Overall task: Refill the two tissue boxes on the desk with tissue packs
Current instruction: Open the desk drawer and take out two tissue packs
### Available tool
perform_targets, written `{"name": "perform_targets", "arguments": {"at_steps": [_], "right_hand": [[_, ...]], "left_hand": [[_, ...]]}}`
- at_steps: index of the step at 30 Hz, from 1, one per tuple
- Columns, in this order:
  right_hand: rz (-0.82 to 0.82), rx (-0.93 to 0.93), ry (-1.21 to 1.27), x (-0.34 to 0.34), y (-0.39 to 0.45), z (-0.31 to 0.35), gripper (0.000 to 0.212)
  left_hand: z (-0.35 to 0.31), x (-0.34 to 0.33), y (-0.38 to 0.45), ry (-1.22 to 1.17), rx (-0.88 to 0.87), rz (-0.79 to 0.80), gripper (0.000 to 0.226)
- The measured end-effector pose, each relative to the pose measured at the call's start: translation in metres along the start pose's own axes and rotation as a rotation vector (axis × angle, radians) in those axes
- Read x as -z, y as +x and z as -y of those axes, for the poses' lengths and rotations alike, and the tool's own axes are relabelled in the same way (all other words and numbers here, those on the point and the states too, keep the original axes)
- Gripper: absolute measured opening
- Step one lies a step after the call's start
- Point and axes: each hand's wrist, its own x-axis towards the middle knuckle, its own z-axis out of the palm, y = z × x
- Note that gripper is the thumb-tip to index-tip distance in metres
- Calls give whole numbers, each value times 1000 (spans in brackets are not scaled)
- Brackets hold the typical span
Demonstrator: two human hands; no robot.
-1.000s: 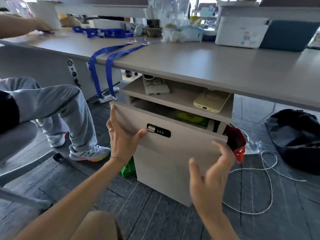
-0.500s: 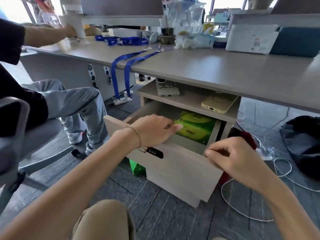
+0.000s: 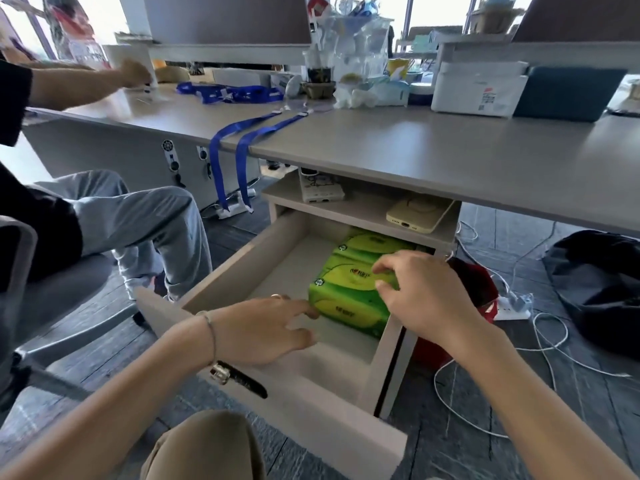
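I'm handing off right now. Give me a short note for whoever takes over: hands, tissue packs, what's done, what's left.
Left hand: inside the open drawer, fingertips at the near left edge of the front green tissue pack; no grip yet.
Right hand: fingers curled over that pack's right top; not lifted.
More green packs stacked behind it.
Done: drawer opened.
Left: take packs out, refill both boxes on the desk.

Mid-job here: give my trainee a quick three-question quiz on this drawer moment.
1. True or false: the drawer is shut.
2. Where do the green tissue packs lie in the drawer? A) left side B) right side C) on the desk
3. Which hand rests on top of the packs?

Key:
1. False, it is pulled open.
2. B.
3. The right hand; the left hand touches the nearest pack's side with its fingertips.
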Motion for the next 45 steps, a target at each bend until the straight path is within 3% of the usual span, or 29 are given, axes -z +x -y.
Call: {"name": "perform_targets", "arguments": {"at_steps": [5, 8, 12, 14, 19, 24, 27, 34, 45], "right_hand": [[328, 18, -279, -16, 0, 24, 61], [382, 49, -331, -22, -4, 35, 74], [469, 48, -336, -27, -1, 45, 112], [522, 26, -270, -34, 4, 51, 119], [423, 56, -178, -33, 6, 56, 113], [311, 25, -75, 24, 6, 52, 115], [239, -13, -56, 58, 1, 41, 115], [144, -154, -151, 86, -25, -1, 114], [139, -256, -153, 75, -43, -25, 114]], "left_hand": [[7, -14, -29, -23, 33, 12, 43], [10, -12, -35, -9, 52, 25, 44], [25, 2, -26, 71, 48, -45, 44], [39, 12, -14, 126, 63, -67, 45], [64, 41, 19, 125, 92, -67, 46], [66, 44, 50, 191, 79, -81, 79], [60, 36, 71, 249, 79, -141, 69], [12, 34, 109, 265, -168, -324, 71], [-10, 16, 151, 378, -325, -273, 92]]}}
